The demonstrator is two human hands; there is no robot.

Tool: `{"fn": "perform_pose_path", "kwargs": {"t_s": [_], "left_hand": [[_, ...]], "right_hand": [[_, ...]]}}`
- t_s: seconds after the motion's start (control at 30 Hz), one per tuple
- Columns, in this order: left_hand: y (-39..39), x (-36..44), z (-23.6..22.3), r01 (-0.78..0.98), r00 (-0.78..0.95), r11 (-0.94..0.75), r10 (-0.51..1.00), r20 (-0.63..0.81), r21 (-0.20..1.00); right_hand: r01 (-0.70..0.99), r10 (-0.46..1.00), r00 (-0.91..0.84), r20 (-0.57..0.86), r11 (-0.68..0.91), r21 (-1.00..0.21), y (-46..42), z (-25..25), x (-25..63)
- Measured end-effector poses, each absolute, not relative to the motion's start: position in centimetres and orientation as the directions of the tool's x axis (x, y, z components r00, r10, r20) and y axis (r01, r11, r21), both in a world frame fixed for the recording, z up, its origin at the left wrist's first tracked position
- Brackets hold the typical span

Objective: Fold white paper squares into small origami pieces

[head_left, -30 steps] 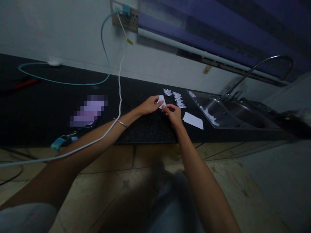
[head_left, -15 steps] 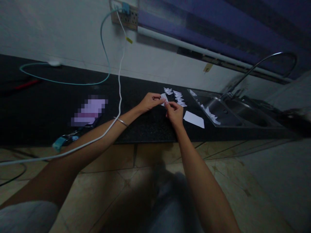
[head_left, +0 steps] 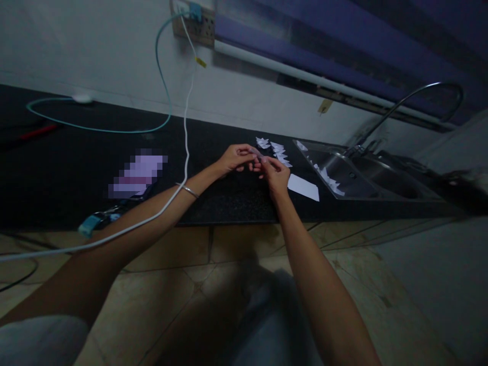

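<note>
A small piece of paper (head_left: 258, 152) is pinched between my two hands above the dark counter, turned nearly edge-on and mostly covered by fingers. My left hand (head_left: 235, 158) is closed on its left end, and my right hand (head_left: 277, 174) is closed on its right end. Just beyond the fingers lie several folded white paper pieces (head_left: 281, 154) in a row, with another small cluster (head_left: 263, 143) to their left. A stack of flat white paper (head_left: 304, 187) rests on the counter right of my right hand.
On the right, a steel sink (head_left: 358, 188) with a curved faucet (head_left: 404, 96) has more folded papers (head_left: 330, 182) along its left rim. A white cable (head_left: 186, 132) hangs across my left forearm. Left on the counter lie a blurred-out pinkish item (head_left: 143, 173) and a teal cable (head_left: 114, 131).
The paper between my hands has tipped from showing its flat white face to nearly edge-on. The fingers have shifted their grip around it; the things on the counter stay put.
</note>
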State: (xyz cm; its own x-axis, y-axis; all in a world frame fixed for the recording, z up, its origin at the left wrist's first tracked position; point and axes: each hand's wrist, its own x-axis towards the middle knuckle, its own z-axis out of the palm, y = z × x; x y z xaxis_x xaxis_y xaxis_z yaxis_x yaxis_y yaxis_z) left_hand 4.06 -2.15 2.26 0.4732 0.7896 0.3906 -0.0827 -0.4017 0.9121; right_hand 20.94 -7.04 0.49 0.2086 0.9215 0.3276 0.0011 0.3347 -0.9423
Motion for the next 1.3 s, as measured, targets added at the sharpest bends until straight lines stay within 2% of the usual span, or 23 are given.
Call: {"fn": "perform_pose_path", "kwargs": {"t_s": [0.27, 0.47, 0.7, 0.83, 1.03, 1.3], "left_hand": [[-1.8, 4.4, 1.8, -0.161, 0.473, -0.342, 0.797, 0.376, 0.926], [-2.0, 4.2, 2.1, -0.159, 0.445, -0.352, 0.808, 0.386, 0.922], [-2.2, 3.9, 2.5, -0.083, 0.412, -0.376, 0.83, 0.375, 0.923], [-2.2, 3.9, 2.5, -0.037, 0.417, -0.399, 0.827, 0.377, 0.916], [-1.5, 4.3, 1.9, -0.038, 0.394, -0.478, 0.8, 0.453, 0.877], [-2.5, 4.4, 2.9, 0.036, 0.366, -0.562, 0.777, 0.513, 0.826]], "right_hand": [[0.032, 0.922, 0.209, 0.325, 0.326, -0.945, -6.7, 0.0, 21.5], [-0.08, 0.923, 0.216, 0.319, 0.342, -0.936, -6.7, 0.2, 21.4], [0.022, 0.901, 0.238, 0.363, 0.368, -0.929, -6.2, -0.3, 21.5], [-0.005, 0.883, 0.27, 0.383, 0.399, -0.917, -5.9, -0.6, 21.6], [0.052, 0.889, 0.27, 0.369, 0.369, -0.928, -5.8, -0.7, 21.6], [0.058, 0.873, 0.267, 0.407, 0.407, -0.912, -5.6, -0.8, 21.7]]}}
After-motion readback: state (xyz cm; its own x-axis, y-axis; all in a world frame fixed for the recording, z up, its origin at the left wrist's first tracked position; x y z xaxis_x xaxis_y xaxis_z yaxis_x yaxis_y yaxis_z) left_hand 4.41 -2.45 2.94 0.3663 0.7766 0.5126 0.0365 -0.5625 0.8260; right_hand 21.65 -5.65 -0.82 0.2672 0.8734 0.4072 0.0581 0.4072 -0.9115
